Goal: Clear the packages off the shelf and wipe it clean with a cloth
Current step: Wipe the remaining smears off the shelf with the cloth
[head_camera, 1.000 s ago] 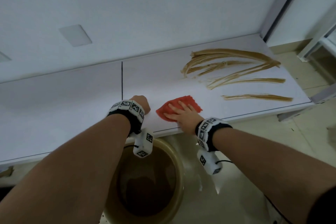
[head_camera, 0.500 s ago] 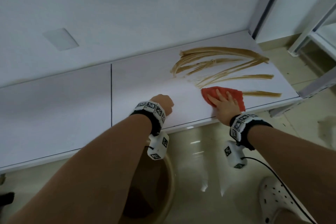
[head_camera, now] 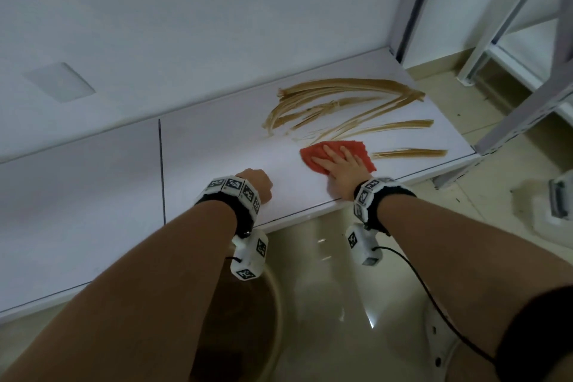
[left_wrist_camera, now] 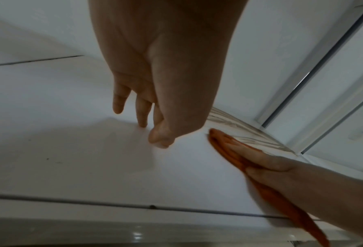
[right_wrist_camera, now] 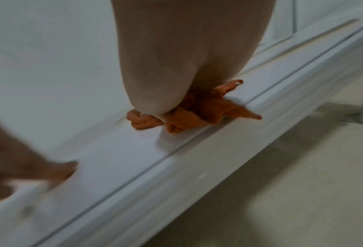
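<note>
A red cloth (head_camera: pixel 361 150) lies on the white shelf (head_camera: pixel 217 149) near its front edge. My right hand (head_camera: pixel 341 166) presses flat on the cloth with straight fingers, just left of the lowest brown streak (head_camera: pixel 409 152). More brown streaks (head_camera: pixel 341 102) fan across the shelf behind it. In the right wrist view the cloth (right_wrist_camera: pixel 203 110) bunches out from under my right hand (right_wrist_camera: pixel 182 66). My left hand (head_camera: pixel 259 184) rests on the shelf to the left, holding nothing. In the left wrist view the left hand's (left_wrist_camera: pixel 165 100) loosely curled fingers touch the shelf. No packages are in view.
A tan bucket (head_camera: pixel 276 304) of dark water stands on the tiled floor under my left wrist. A white shoe (head_camera: pixel 440 344) is at the lower right. A grey upright (head_camera: pixel 415 0) closes the shelf's right end, and a slanted grey post (head_camera: pixel 527 87) stands beyond.
My right hand slid the cloth right from beside the left hand, over the lowest streak's left end, then slightly back. That end of the streak is gone. The left hand stayed put.
</note>
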Motion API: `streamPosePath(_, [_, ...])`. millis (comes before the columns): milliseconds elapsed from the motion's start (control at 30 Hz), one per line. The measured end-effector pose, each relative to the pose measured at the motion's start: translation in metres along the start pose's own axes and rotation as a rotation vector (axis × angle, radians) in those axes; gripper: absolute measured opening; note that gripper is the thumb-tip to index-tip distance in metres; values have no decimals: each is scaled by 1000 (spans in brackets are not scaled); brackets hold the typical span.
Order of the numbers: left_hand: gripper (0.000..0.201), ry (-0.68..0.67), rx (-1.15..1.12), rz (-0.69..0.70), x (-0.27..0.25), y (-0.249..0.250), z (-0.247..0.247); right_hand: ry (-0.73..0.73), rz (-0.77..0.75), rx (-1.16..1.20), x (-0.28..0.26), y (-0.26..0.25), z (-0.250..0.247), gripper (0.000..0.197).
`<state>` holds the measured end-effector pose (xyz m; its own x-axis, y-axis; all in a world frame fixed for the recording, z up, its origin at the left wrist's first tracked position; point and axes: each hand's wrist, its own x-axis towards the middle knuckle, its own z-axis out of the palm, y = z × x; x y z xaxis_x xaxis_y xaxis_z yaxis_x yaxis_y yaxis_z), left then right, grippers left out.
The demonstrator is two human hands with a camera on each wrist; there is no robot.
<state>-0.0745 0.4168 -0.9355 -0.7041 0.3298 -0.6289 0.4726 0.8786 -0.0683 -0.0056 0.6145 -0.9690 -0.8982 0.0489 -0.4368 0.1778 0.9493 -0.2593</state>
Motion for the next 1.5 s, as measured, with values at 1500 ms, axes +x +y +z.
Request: streamPosePath(1500, [35,114,-18,-49,10,8,4,241,-73,498,-14,5,12,35])
